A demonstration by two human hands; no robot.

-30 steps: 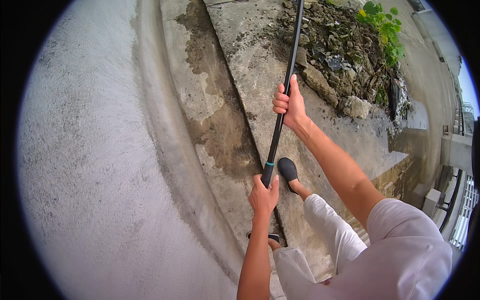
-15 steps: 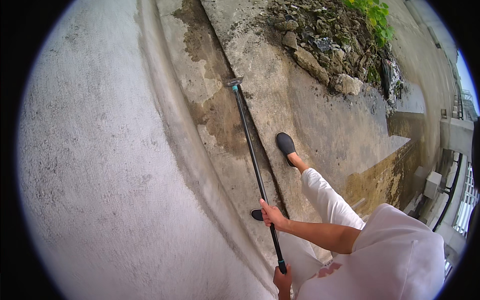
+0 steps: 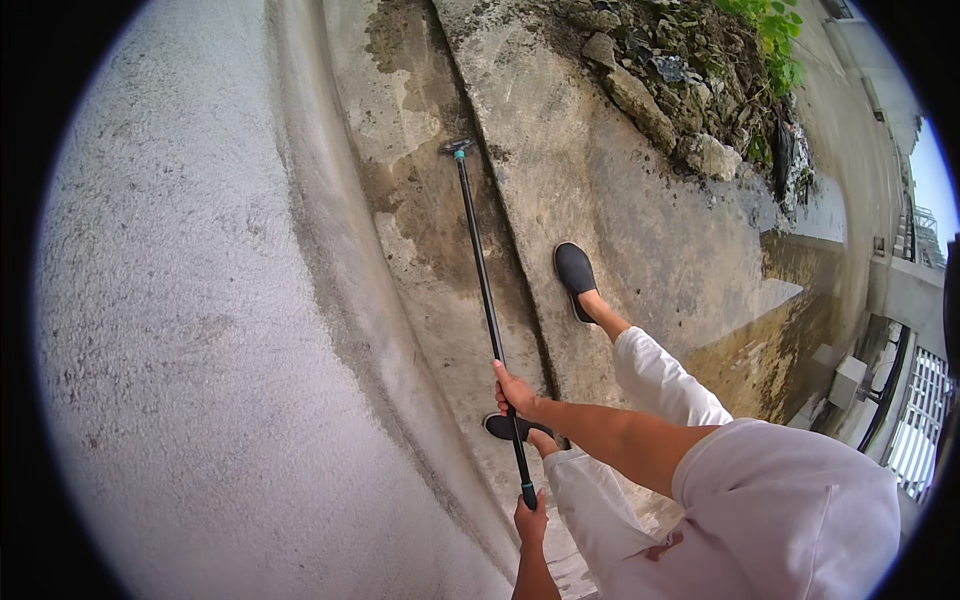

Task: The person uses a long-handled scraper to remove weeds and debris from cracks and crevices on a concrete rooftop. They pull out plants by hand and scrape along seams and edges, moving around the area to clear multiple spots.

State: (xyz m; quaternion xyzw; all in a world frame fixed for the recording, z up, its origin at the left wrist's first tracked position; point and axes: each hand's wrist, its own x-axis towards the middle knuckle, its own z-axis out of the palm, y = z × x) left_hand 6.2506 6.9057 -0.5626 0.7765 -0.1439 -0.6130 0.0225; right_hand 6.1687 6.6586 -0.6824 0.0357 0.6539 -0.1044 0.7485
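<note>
Both of my hands are wrapped around a long black pole [image 3: 480, 269] with teal collars. At its far end is a small, dark crosswise head [image 3: 456, 147]; whether that is a brush or a scraper I cannot tell. The head rests on the stained, damp concrete strip [image 3: 440, 215], just left of a dark groove [image 3: 500, 200]. My right hand [image 3: 515, 390] closes around the pole partway along it. Nearer the lower edge, my left hand [image 3: 531, 518] grips the pole's end.
A rough grey wall [image 3: 200, 300] fills the left side. At the upper right lies a heap of rubble [image 3: 680, 95] with green leaves [image 3: 775, 45]. Shallow brown water [image 3: 770, 350] lies on the right. My dark shoes [image 3: 574, 275] stand on the concrete.
The pole's head has moved left, from over the groove to the strip beside it. Both hands have shifted left and farther forward with the pole.
</note>
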